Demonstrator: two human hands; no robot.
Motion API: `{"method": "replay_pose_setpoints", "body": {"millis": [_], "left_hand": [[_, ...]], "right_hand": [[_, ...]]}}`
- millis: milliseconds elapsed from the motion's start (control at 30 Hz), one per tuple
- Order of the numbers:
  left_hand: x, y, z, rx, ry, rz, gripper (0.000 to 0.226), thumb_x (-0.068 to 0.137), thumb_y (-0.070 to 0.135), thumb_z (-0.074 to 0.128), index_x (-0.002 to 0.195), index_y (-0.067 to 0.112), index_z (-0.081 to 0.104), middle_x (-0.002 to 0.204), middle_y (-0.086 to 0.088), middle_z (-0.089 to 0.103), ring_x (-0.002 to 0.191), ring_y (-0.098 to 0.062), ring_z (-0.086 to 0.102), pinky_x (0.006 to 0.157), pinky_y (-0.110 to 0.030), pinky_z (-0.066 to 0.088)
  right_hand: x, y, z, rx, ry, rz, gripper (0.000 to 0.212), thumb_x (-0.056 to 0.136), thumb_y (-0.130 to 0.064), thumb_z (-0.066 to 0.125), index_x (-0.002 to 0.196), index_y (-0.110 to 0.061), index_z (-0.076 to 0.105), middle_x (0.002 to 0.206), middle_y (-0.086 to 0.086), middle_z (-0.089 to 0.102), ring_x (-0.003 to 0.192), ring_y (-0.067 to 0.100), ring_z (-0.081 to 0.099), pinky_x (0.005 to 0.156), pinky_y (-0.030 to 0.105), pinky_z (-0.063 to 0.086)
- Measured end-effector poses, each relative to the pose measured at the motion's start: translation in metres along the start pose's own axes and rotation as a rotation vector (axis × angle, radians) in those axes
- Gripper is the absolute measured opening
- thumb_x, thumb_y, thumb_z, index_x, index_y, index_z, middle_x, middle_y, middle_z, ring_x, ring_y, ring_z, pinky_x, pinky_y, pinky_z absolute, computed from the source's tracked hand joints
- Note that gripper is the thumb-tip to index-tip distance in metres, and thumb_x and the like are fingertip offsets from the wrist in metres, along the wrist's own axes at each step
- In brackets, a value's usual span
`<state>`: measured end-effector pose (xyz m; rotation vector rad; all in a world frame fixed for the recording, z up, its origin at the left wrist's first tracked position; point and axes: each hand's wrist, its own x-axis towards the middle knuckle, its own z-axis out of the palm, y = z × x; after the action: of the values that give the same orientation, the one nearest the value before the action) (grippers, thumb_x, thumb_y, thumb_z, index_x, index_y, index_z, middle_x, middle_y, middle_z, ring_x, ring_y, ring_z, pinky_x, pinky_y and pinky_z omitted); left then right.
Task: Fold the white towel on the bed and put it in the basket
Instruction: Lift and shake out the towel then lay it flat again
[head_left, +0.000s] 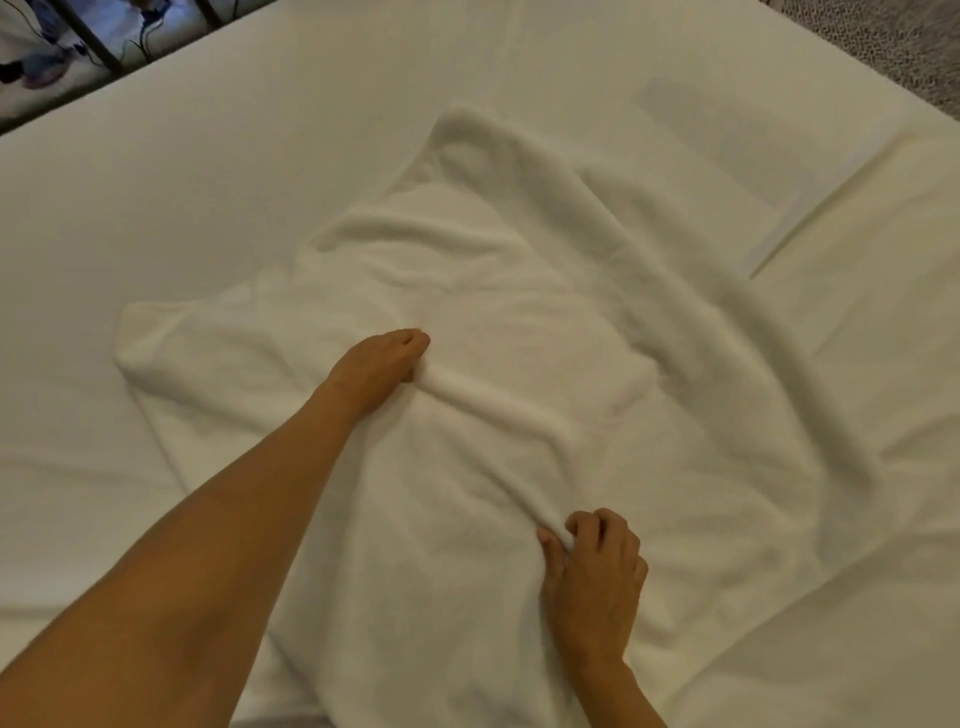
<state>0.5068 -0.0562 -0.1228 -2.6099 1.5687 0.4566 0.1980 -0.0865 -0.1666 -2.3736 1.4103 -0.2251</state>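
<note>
A person's right hand (597, 582), nearest the camera at the lower middle of the view, pinches a raised fold of the white towel (519, 312) between thumb and curled fingers (589, 522), the knuckles bent and the fingertips drawn together over the cloth. Just up and to the left, the bare left forearm stretches in from the bottom-left corner across the towel's near edge. At its end, the left hand (379, 369) grips the far end of the same fold, its fingers curled tightly into the cloth and bunched against one another; the fingertips themselves are tucked out of sight. A narrow ridge of terry cloth runs diagonally between the two hands, lifted slightly above the rest of the fabric.

The towel lies spread and rumpled on the white bed sheet (156, 197), filling the middle of the view. One corner juts to the left beyond the left hand, another rises toward the top centre, and a long rolled crease sweeps down its right side. Beyond the towel, toward the upper right, a white pillow (779, 171) lies flat against the mattress. At the far upper left, past the bed's edge, dark metal bars (93, 36) cross a blurred patch of floor; at the upper right corner, a speckled carpet (883, 47) shows.
</note>
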Motion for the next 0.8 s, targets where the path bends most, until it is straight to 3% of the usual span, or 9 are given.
{"method": "replay_pose_setpoints", "body": {"millis": [100, 167, 267, 400, 567, 667, 733, 800], "left_hand": [[0.003, 0.000, -0.008, 0.033, 0.013, 0.034, 0.010, 0.085, -0.002, 0.053, 0.086, 0.007, 0.046, 0.097, -0.012, 0.056, 0.077, -0.031, 0.058, 0.062, -0.037, 0.044], [0.004, 0.002, -0.014, -0.002, 0.013, 0.014, 0.014, 0.085, -0.003, 0.051, 0.079, 0.008, 0.044, 0.097, -0.013, 0.057, 0.077, -0.031, 0.059, 0.062, -0.036, 0.044], [0.005, 0.000, -0.024, -0.051, 0.056, -0.025, 0.008, 0.085, -0.002, 0.053, 0.081, 0.003, 0.057, 0.101, -0.011, 0.057, 0.078, -0.027, 0.056, 0.057, -0.023, 0.036], [-0.004, -0.001, -0.040, 0.040, 0.134, 0.092, 0.019, 0.068, -0.009, 0.072, 0.070, 0.004, 0.058, 0.096, -0.012, 0.064, 0.067, -0.031, 0.056, 0.057, -0.032, 0.044], [-0.014, -0.001, -0.057, 0.038, 0.129, 0.155, 0.024, 0.065, -0.019, 0.061, 0.072, 0.003, 0.054, 0.075, -0.011, 0.059, 0.062, -0.029, 0.054, 0.055, -0.040, 0.050], [-0.015, -0.006, -0.064, 0.047, 0.140, 0.131, 0.021, 0.072, -0.014, 0.060, 0.073, 0.005, 0.050, 0.072, -0.010, 0.057, 0.062, -0.027, 0.050, 0.056, -0.038, 0.044], [-0.016, -0.005, -0.065, 0.032, 0.101, 0.078, 0.010, 0.087, -0.004, 0.050, 0.082, 0.005, 0.048, 0.074, -0.009, 0.057, 0.069, -0.029, 0.048, 0.061, -0.033, 0.037], [-0.017, -0.002, -0.064, 0.025, 0.028, 0.002, 0.008, 0.092, 0.001, 0.040, 0.088, 0.007, 0.038, 0.071, -0.005, 0.049, 0.070, -0.025, 0.042, 0.056, -0.029, 0.028]], "right_hand": [[0.003, -0.005, -0.002, 0.015, -0.004, -0.010, 0.014, 0.081, -0.030, 0.059, 0.079, -0.017, 0.054, 0.086, 0.002, 0.054, 0.076, 0.025, 0.054, 0.064, 0.033, 0.039], [0.002, -0.008, -0.006, 0.049, 0.004, 0.028, 0.016, 0.076, -0.021, 0.072, 0.076, -0.017, 0.056, 0.083, 0.001, 0.054, 0.074, 0.024, 0.053, 0.064, 0.032, 0.037], [-0.001, -0.013, -0.016, 0.098, 0.028, 0.084, 0.024, 0.067, -0.016, 0.080, 0.074, -0.018, 0.057, 0.081, 0.000, 0.055, 0.073, 0.024, 0.054, 0.066, 0.030, 0.033], [-0.005, -0.021, -0.029, 0.097, 0.074, 0.091, 0.021, 0.071, -0.021, 0.076, 0.074, -0.020, 0.055, 0.077, -0.002, 0.055, 0.070, 0.024, 0.054, 0.066, 0.033, 0.034], [-0.016, -0.031, -0.045, 0.127, 0.121, 0.136, 0.012, 0.067, -0.026, 0.063, 0.074, -0.021, 0.055, 0.083, -0.002, 0.054, 0.073, 0.023, 0.054, 0.072, 0.033, 0.028], [-0.021, -0.040, -0.056, 0.179, 0.157, 0.160, 0.010, 0.067, -0.024, 0.060, 0.074, -0.020, 0.055, 0.083, -0.001, 0.055, 0.072, 0.024, 0.055, 0.074, 0.036, 0.032], [-0.021, -0.048, -0.060, 0.250, 0.176, 0.171, 0.008, 0.072, -0.021, 0.056, 0.075, -0.017, 0.051, 0.078, 0.001, 0.054, 0.070, 0.028, 0.055, 0.071, 0.037, 0.038], [-0.017, -0.054, -0.060, 0.365, 0.133, 0.245, 0.015, 0.078, -0.008, 0.053, 0.079, -0.018, 0.043, 0.073, 0.006, 0.054, 0.067, 0.033, 0.054, 0.063, 0.038, 0.042]]}}
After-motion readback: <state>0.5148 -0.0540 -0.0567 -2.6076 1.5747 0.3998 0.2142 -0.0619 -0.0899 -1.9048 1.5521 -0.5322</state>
